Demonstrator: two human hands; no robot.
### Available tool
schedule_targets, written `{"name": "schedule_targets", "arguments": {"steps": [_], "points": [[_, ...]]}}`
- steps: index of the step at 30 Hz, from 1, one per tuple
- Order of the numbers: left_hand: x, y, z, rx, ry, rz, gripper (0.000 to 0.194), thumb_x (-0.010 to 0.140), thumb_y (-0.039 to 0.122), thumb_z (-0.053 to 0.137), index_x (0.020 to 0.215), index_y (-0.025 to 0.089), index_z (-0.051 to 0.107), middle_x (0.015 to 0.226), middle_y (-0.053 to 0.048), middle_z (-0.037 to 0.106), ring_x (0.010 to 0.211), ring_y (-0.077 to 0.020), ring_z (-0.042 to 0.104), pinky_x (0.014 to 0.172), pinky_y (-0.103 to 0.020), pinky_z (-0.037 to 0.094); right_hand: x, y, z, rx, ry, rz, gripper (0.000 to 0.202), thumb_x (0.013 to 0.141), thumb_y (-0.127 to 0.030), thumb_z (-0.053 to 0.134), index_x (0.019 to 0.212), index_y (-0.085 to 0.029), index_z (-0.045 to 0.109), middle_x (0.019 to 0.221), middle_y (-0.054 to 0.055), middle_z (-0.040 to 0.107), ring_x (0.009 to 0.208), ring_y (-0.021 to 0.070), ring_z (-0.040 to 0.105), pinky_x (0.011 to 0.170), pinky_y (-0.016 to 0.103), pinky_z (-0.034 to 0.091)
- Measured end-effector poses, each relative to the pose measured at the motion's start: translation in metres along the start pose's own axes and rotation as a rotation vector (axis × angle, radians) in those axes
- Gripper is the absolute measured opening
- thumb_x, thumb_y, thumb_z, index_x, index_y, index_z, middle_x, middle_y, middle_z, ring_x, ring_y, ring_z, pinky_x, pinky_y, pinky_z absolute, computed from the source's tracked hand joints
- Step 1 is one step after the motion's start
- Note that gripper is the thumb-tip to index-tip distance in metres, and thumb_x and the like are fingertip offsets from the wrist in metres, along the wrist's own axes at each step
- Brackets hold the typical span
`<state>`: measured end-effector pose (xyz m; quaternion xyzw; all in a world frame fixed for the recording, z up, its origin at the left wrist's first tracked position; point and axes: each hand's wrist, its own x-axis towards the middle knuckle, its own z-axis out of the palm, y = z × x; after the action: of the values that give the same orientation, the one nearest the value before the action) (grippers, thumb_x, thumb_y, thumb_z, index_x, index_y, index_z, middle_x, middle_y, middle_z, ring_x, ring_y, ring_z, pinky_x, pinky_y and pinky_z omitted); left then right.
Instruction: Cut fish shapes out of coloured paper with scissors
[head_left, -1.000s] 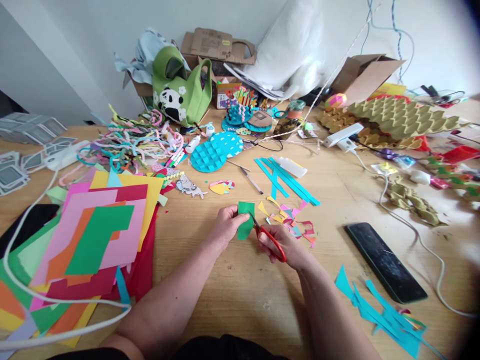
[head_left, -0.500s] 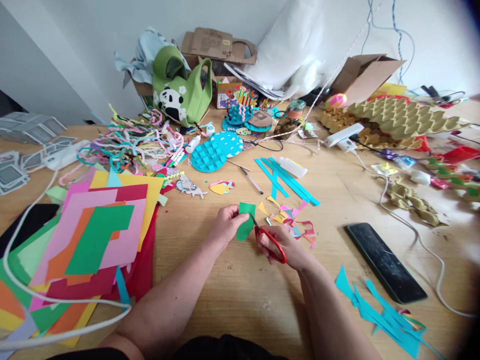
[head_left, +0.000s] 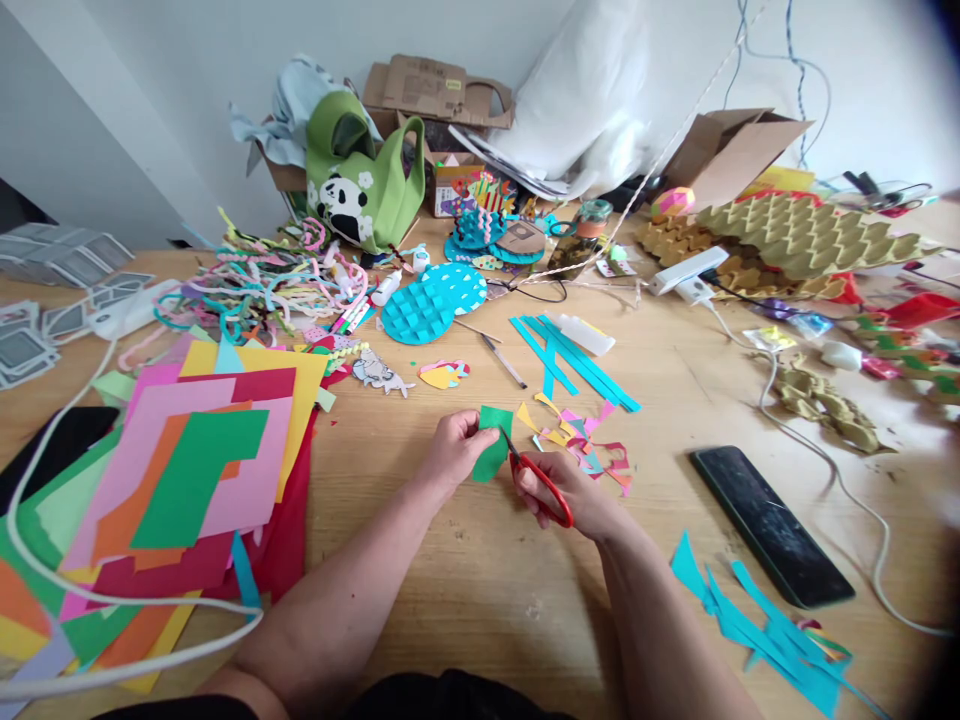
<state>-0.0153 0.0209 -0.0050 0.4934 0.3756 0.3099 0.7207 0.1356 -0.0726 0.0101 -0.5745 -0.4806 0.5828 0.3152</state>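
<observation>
A small green paper piece (head_left: 491, 460) is pinched between the thumb and fingers of my left hand (head_left: 456, 447). My right hand (head_left: 559, 490) is closed round the red handles of the scissors (head_left: 551, 488). Their dark blades lie against the right edge of the green paper. Just beyond my right hand are scattered pink, yellow and blue paper scraps (head_left: 581, 438). Behind the hands lie a small yellow and pink paper fish (head_left: 444, 374) and a pen (head_left: 504, 362).
Stacked coloured paper (head_left: 255, 410) covers the left side, crossed by a white cable (head_left: 135, 602). A black phone (head_left: 769, 525) and blue scraps (head_left: 772, 635) lie right. Blue strips (head_left: 589, 365), textured blue discs (head_left: 416, 312) and a green panda bag (head_left: 364, 180) stand farther back.
</observation>
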Motion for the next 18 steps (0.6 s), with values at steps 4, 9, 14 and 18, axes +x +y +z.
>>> {"name": "schedule_targets", "arguments": {"steps": [4,9,14,18], "points": [[0.0004,-0.0002,-0.0005,0.002,0.006,-0.004,0.026,0.063,0.037,0.07,0.059,0.016,0.055,0.053,0.004,0.047,0.049,-0.0082,0.038,0.049,-0.023,0.029,-0.0009,-0.0008,-0.0004,-0.011,-0.002,-0.008,0.061,0.071,-0.078,0.064,0.065,-0.018,0.048,0.053,-0.002,0.052,0.039,0.0099,0.051,0.037,0.02,0.034],[-0.0002,0.002,0.0002,-0.013,-0.002,-0.013,0.025,0.062,0.037,0.07,0.061,0.015,0.058,0.055,0.003,0.052,0.051,-0.009,0.042,0.05,-0.023,0.032,-0.0026,-0.0041,0.0003,0.023,-0.038,-0.024,0.062,0.072,-0.079,0.061,0.068,-0.019,0.048,0.056,-0.001,0.054,0.041,0.0103,0.052,0.04,0.021,0.035],[-0.0002,0.0011,0.0003,-0.011,0.004,-0.015,0.024,0.062,0.037,0.07,0.061,0.016,0.058,0.055,0.003,0.051,0.05,-0.0091,0.042,0.05,-0.023,0.032,-0.003,-0.0049,0.0005,0.025,-0.053,-0.029,0.063,0.073,-0.08,0.059,0.068,-0.019,0.048,0.057,-0.001,0.054,0.042,0.0099,0.051,0.041,0.02,0.035],[0.0006,-0.0004,-0.0001,-0.002,0.005,-0.005,0.025,0.063,0.036,0.07,0.059,0.016,0.056,0.054,0.003,0.049,0.05,-0.0087,0.041,0.049,-0.023,0.031,-0.0019,-0.0025,0.0002,0.014,-0.04,-0.019,0.063,0.072,-0.08,0.06,0.067,-0.019,0.047,0.055,-0.002,0.053,0.041,0.0099,0.051,0.039,0.02,0.034]]}}
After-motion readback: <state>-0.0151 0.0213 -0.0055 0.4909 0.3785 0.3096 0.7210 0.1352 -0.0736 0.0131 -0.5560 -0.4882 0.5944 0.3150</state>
